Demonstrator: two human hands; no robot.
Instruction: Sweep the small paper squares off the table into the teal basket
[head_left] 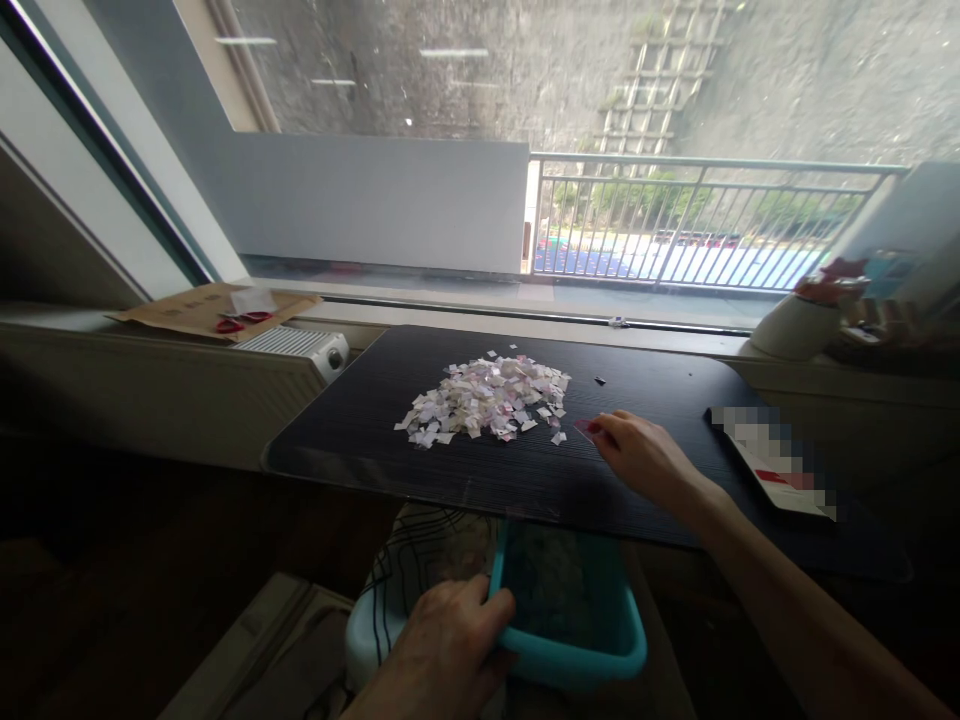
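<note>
My left hand (454, 625) is closed on the near left rim of a turquoise plastic basin (577, 655), just below the table's front edge. Pale scraps lie dimly inside it. Over the dark table, my right hand (630, 445) pinches a small, clear pinkish piece (583, 430), perhaps plastic film; its exact kind is unclear. To the left of that hand, a loose pile of small white and pinkish cut pieces (491, 395) is spread on the dark tabletop (360, 430). A few pieces lie apart at the pile's edges.
A phone-like dark-edged object (780, 470), partly blurred, lies at the table's right. Red-handled scissors (244, 321) rest on a brown paper envelope (187, 308) at the left, beside a white radiator (300, 350). A white pot (791, 325) stands on the right sill.
</note>
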